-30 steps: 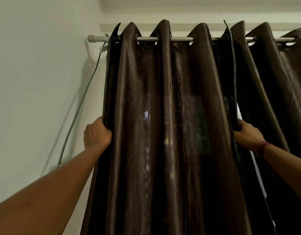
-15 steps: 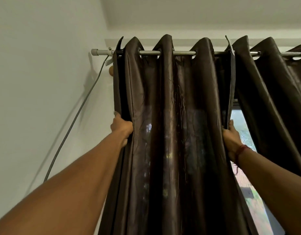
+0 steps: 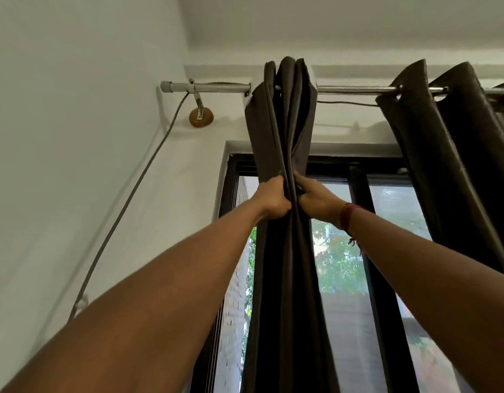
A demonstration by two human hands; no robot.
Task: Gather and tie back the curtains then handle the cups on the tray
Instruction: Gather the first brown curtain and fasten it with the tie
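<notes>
A dark brown curtain panel [image 3: 284, 123] hangs bunched into a narrow bundle on the metal rod [image 3: 222, 87]. My left hand [image 3: 273, 198] grips the bundle from its left side. My right hand [image 3: 316, 198] grips it from the right, a red thread around the wrist. The two hands press the folds together at the same height, almost touching. A second dark curtain panel [image 3: 458, 154] hangs spread on the rod at the right. No tray or cups are in view.
Behind the bundle a black-framed window [image 3: 358, 177] shows trees outside. A grey cable [image 3: 137, 194] runs down the white wall from the rod's left end, near the bracket [image 3: 201, 116]. The ceiling is close above.
Both hands came together toward the middle, squeezing the spread left panel into a tight bundle. The window behind it and the rod's left end are now uncovered.
</notes>
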